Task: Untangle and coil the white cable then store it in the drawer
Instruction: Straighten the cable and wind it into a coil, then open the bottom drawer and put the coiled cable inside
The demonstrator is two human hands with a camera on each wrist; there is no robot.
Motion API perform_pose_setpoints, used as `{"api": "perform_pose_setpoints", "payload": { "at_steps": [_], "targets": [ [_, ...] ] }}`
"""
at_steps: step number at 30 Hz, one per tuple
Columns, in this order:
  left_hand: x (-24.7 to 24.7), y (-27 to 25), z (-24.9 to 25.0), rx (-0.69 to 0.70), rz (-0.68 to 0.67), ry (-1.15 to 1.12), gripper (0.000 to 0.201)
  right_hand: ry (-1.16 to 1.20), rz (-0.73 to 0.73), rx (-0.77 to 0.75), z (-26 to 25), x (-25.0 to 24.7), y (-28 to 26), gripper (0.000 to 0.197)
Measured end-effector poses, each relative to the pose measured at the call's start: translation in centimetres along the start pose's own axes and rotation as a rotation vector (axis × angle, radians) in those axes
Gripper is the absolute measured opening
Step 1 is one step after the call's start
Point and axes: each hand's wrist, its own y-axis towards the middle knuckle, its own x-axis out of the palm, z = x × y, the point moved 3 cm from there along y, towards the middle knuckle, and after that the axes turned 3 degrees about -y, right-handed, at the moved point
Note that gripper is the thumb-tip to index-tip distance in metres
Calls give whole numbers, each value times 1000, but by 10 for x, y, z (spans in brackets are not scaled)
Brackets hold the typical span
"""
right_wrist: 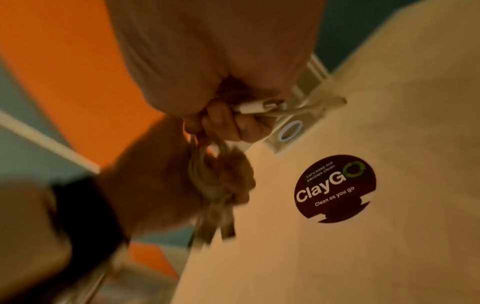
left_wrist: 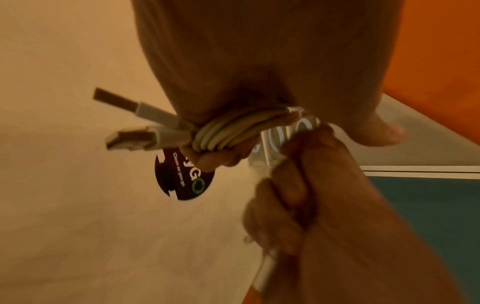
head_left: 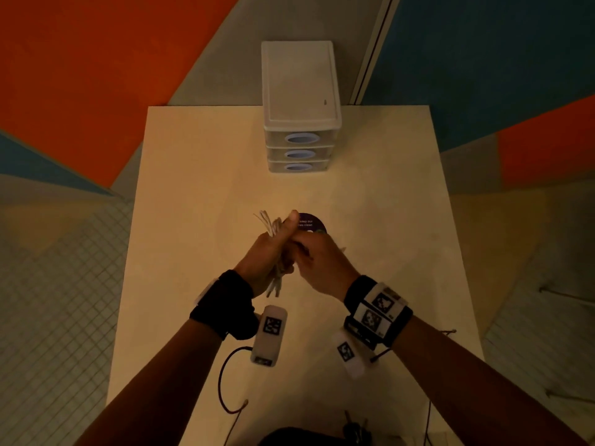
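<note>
While your left hand (head_left: pixel 269 262) grips the white cable (left_wrist: pixel 228 131) as a gathered bundle of loops, fingers and thumb curled round it above the middle of the table (head_left: pixel 199 188), your right hand (head_left: pixel 322 262) pinches a loose end of the same cable close against the bundle. Two plugs (left_wrist: pixel 135 123) stick out of the near end of the bundle, as the left wrist view shows. You look to be late in the coiling step: the strands lie side by side and no knots show, though what sits inside your fists is hidden. The round dark sticker (right_wrist: pixel 335 188) lies on the table just beyond your hands. Further away, at the table's far edge, stands the drawer unit (head_left: pixel 301 123) with all three drawers closed. Next, I judge, you need to secure the loose end so the coil holds by itself, then free your right hand to pull a drawer open while the left keeps the bundle tight; loosen too soon and the loops will likely spring apart.
</note>
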Motion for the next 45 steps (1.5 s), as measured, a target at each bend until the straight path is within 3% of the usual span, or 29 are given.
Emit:
{"api": "perform_pose_setpoints", "payload": {
  "at_steps": [1, 5, 8, 10, 13, 17, 19, 22, 26, 29, 32, 34, 38, 41, 45],
  "targets": [
    [3, -1, 1, -5, -1, -46, 85, 2, -15, -6, -1, 4, -1, 29],
    [5, 0, 5, 105, 156, -168, 51, 5, -48, -13, 2, 11, -4, 26],
    [-11, 5, 8, 120, 305, -386, 50, 14, -118, 27, 15, 5, -13, 17],
    [-20, 9, 8, 117, 276, -511, 52, 53, -160, 63, 18, 1, -21, 21],
    [-17, 6, 10, 165, 81, -516, 58, 156, -224, 168, 18, -7, -20, 25],
    [-11, -6, 12, 131, -132, -341, 56, 164, -284, 215, 10, -27, -12, 26],
    [-9, -12, 15, 136, -162, -134, 65, 148, -299, 206, 7, -33, -11, 23],
    [2, -21, 22, 266, -166, 273, 41, 97, -198, 234, 10, -37, -4, 5],
    [11, -18, 9, 314, -200, 600, 29, 37, -103, 258, 15, -39, 4, 5],
    [3, -10, -2, 360, -172, 609, 27, 196, -144, 300, 14, -40, 3, 12],
    [2, -4, -9, 298, -215, 593, 35, 151, -143, 284, 15, -42, 4, 16],
    [-2, 3, -15, 270, -144, 773, 42, 83, -99, 257, 15, -43, 4, 18],
    [-13, 14, -17, 257, 92, 979, 62, 270, -45, 282, 18, -41, 0, 20],
    [-12, 13, -17, 258, 189, 1116, 55, 337, -19, 304, 21, -37, -3, 22],
    [-13, 13, -19, 241, 325, 1167, 60, 313, 85, 289, 34, -32, 1, 19]
  ]
}}
